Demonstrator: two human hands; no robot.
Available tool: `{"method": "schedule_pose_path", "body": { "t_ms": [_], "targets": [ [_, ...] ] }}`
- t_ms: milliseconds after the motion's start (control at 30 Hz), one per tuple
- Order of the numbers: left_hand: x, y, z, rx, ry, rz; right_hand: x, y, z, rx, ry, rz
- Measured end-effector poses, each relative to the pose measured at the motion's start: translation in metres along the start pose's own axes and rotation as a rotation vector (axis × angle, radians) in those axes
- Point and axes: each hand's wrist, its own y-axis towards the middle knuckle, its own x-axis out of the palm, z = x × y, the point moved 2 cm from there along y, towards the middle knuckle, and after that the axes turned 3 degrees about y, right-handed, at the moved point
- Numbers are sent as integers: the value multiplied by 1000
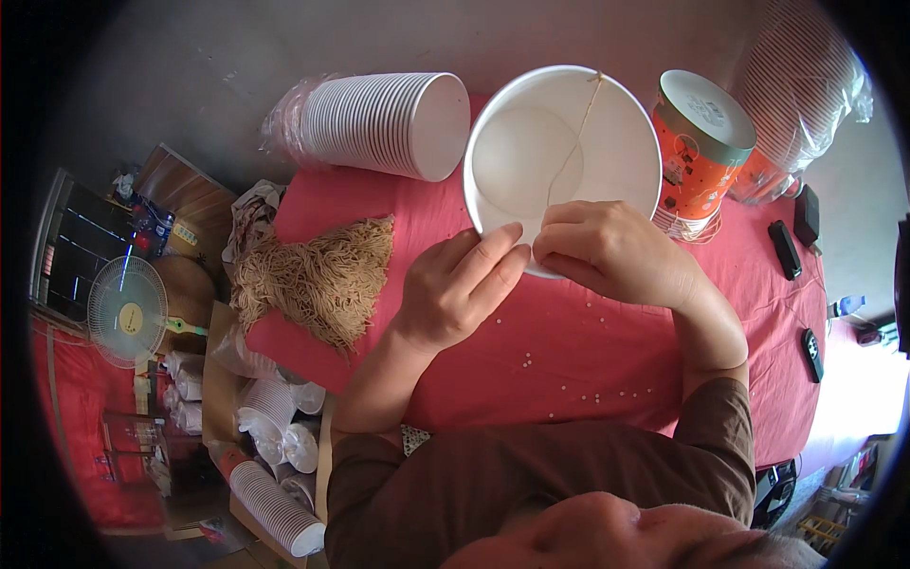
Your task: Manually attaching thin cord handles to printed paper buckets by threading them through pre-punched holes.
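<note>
A large white paper bucket (526, 156) is tilted so that its mouth faces me. A thin tan string (575, 142) runs from the far rim across the mouth to the near rim. My left hand (455, 289) is closed on the near rim, its thumb and fingers at the edge. Beside it, my right hand (611, 251) is closed in a pinch where the string meets the near rim; its fingertips are partly hidden. To the left lies a thick bundle of tan strings (318, 280) on the red cloth (493, 370).
A nested stack of white buckets (389, 123) lies at the back left. An orange printed bucket (701, 142) stands upside down at right, before a wrapped stack (796, 85). Small white bits (597, 398) dot the cloth. A black remote (812, 355) lies at the right edge.
</note>
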Motion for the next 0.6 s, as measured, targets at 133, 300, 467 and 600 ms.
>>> {"method": "schedule_pose_path", "body": {
  "t_ms": [133, 300, 467, 600],
  "targets": [
    [2, 5, -5, -156, -136, -74, -1, -1, 9, 21, 163, -51],
    [12, -6, -13, -290, -288, -121, -4, 5, 6, 160, 251, -218],
    [20, -9, -16, -411, -377, -61, 8, 4, 13, 190, 218, -98],
    [10, -12, -23, -569, -471, 26, 11, 5, 12, 260, 221, -68]
  ]
}}
